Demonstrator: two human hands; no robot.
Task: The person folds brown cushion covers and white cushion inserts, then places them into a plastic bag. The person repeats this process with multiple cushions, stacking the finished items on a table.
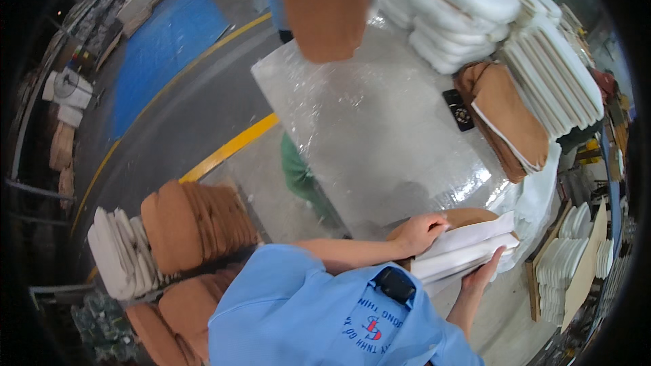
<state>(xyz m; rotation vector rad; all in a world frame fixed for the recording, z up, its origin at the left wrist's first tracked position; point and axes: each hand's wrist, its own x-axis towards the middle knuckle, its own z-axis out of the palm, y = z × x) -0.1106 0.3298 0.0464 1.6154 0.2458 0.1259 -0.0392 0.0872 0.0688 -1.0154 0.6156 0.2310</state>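
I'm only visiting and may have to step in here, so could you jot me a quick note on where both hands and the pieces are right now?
Left hand: resting on top of the small stack at the table's near edge, on the brown piece.
Right hand: gripping the stack's white pads from the near side.
Done: brown and white pieces gathered into that one stack.
Left: a brown pile and white pad piles at the far side. A co-worker opposite holds a brown panel.

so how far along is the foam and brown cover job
Done, it seems: brown pieces stacked on the floor and on the table's right side. In hand: the left hand rests on a brown piece while the right hand grips white foam pads. Left: tall piles of bare white pads.
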